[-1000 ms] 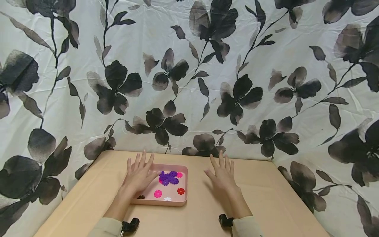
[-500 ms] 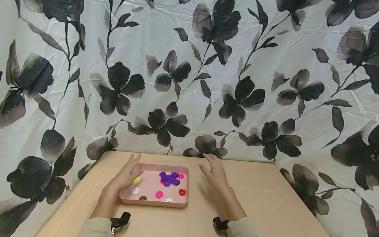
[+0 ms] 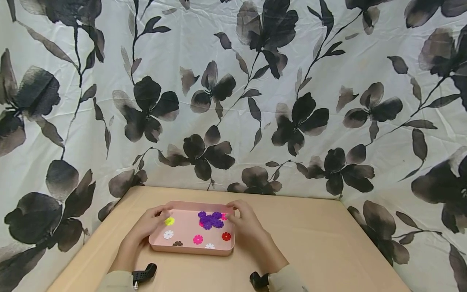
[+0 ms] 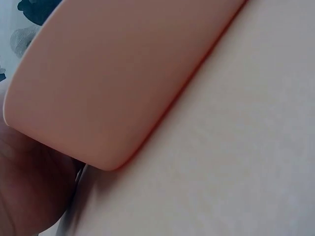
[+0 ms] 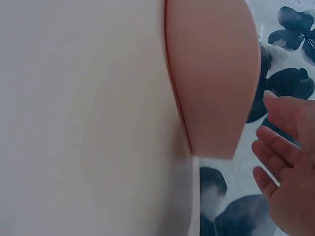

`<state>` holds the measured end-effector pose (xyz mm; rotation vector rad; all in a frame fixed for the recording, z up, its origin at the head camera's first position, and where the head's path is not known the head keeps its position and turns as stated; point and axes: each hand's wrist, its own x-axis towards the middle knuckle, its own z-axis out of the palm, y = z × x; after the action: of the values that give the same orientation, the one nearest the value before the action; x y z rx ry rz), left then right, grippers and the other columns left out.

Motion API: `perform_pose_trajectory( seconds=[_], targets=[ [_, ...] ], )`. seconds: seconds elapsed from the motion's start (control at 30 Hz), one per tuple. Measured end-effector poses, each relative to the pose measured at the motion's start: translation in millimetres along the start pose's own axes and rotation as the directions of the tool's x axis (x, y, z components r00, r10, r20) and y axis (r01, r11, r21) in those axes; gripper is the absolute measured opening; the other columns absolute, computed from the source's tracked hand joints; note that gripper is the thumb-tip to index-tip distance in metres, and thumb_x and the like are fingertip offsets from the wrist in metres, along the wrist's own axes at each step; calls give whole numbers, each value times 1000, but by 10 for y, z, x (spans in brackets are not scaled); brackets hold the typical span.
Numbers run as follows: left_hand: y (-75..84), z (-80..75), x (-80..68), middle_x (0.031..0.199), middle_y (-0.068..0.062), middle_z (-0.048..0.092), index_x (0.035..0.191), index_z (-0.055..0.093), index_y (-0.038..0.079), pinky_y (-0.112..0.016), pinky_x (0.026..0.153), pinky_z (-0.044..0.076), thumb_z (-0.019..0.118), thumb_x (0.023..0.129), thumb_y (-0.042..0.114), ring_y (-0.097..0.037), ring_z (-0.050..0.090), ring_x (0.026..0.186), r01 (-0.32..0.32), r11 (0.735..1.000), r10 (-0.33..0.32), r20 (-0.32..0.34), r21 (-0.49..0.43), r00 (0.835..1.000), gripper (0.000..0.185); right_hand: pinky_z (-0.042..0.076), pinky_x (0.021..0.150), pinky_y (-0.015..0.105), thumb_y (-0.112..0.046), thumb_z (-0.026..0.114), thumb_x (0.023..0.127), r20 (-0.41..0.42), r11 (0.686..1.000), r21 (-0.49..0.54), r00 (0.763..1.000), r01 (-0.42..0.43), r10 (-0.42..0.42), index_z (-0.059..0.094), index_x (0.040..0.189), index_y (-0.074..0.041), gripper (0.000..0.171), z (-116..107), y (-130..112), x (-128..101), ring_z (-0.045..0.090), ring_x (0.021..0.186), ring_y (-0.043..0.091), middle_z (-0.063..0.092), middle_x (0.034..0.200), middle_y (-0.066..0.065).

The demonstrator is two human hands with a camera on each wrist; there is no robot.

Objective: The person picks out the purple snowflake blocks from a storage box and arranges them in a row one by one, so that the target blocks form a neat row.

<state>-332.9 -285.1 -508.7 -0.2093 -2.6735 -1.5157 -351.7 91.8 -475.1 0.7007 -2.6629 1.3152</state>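
A shallow pink tray (image 3: 189, 251) rests on the table with small flower-shaped pieces inside. Purple flower pieces (image 3: 211, 221) are heaped toward its right, partly covering pink ones. Singly lie a yellow piece (image 3: 169, 221), a red piece (image 3: 226, 236), a brown piece (image 3: 177, 243), a pink piece (image 3: 198, 239) and two white ones. My left hand (image 3: 147, 222) grips the tray's left end, thumb over the rim; the left wrist view shows the palm (image 4: 32, 182) close behind the wall. My right hand (image 3: 249, 225) is at the right rim, its loosely bent fingers (image 5: 278, 150) apart from the wall in the right wrist view.
The light tan table (image 3: 310, 239) stretches right of the tray and in front of it. Behind the table's back edge hangs a white cloth (image 3: 248, 134) printed with dark flowers. A black wrist camera (image 3: 144, 274) sits below each hand.
My left hand has moved left from above the tray to its left end, uncovering the yellow and white pieces. My right hand has come left and down to the right rim, fingers bending.
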Motion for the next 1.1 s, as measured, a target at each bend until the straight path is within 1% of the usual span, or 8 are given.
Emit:
perform_pose_trajectory(
  seconds=[0.1,0.17,0.3,0.33,0.43,0.57,0.83,1.1],
  targets=[
    [7,0,-4,158,-25,46,153,49,0,-64,124,29,56,109,34,-47,35,152,2,1000,-2,1,-6,1000,56,45,113,58,-17,74,97,27,1000,-8,1000,9,-9,68,130,-10,34,124,-6,60,57,125,32,68,130,11],
    [2,-1,-1,160,-24,45,153,49,2,-64,124,28,55,109,33,-46,34,153,4,1000,-4,4,-17,1000,54,40,115,56,-18,76,96,49,999,-46,999,7,-4,70,129,-10,35,220,-2,104,59,124,30,71,128,9],
    [-9,12,6,162,-19,44,153,50,4,-63,126,25,53,110,29,-44,30,155,27,998,-26,11,-54,1000,50,29,107,58,-18,81,92,57,986,-163,998,30,-21,74,117,-12,27,378,-2,153,60,121,25,73,120,3],
    [-13,16,5,163,-19,43,154,50,4,-63,126,24,53,110,29,-43,29,156,32,997,-31,14,-65,999,50,27,107,59,-18,82,91,50,981,-190,998,40,-31,75,113,-13,24,417,2,162,62,120,24,74,117,3],
    [-20,22,-4,163,-19,42,154,49,5,-62,127,24,53,110,32,-43,29,156,44,996,-43,16,-73,999,52,26,109,63,-19,83,89,32,965,-257,999,46,-39,76,107,-15,20,497,4,160,63,120,23,74,113,1],
    [-2,11,-11,162,-22,43,154,48,3,-63,125,27,54,109,35,-45,32,154,27,999,-27,6,-34,1000,55,26,110,66,-19,84,89,19,949,-313,999,36,-31,76,104,-17,17,549,5,155,63,115,21,74,108,-2],
    [14,-4,-16,160,-23,44,155,48,4,-64,124,29,55,109,36,-46,34,153,7,1000,-7,3,-2,1000,57,24,112,67,-16,87,85,13,942,-334,1000,6,-2,74,92,-20,15,565,-18,136,59,108,18,65,97,-8],
    [1,-1,-35,159,-27,45,155,47,2,-65,123,30,57,108,39,-48,35,151,39,999,-39,-8,16,999,61,25,112,64,-13,87,84,4,939,-343,1000,24,-25,78,90,-18,13,552,-55,107,59,100,12,64,93,-9]
  ],
)
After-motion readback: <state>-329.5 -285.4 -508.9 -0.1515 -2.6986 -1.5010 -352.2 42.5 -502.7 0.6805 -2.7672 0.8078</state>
